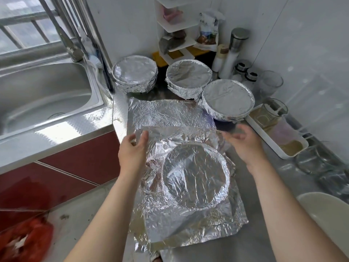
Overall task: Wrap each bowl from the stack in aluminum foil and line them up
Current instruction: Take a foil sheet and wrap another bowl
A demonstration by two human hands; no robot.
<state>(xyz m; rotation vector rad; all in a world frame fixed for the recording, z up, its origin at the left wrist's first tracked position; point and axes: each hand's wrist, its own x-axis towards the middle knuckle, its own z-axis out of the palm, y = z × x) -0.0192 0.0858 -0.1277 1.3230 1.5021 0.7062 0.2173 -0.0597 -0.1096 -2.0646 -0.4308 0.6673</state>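
Note:
A bowl [196, 176] sits on the steel counter under a crinkled sheet of aluminum foil [170, 224] that drapes over its rim. My left hand [133, 150] pinches the foil's far left edge between thumb and fingers. My right hand [243, 142] hovers at the foil's far right edge, fingers loosely curled and blurred; whether it holds the foil is unclear. A second flat foil sheet [166, 112] lies behind the bowl. Three foil-wrapped bowls stand at the back: left [134, 75], middle [188, 78], right [227, 99].
A steel sink [43, 97] with a tap is at the left. A corner rack [175, 35], jars and shakers stand at the back right. A white tray [277, 133], glass cups and a white bowl [328, 210] line the right side.

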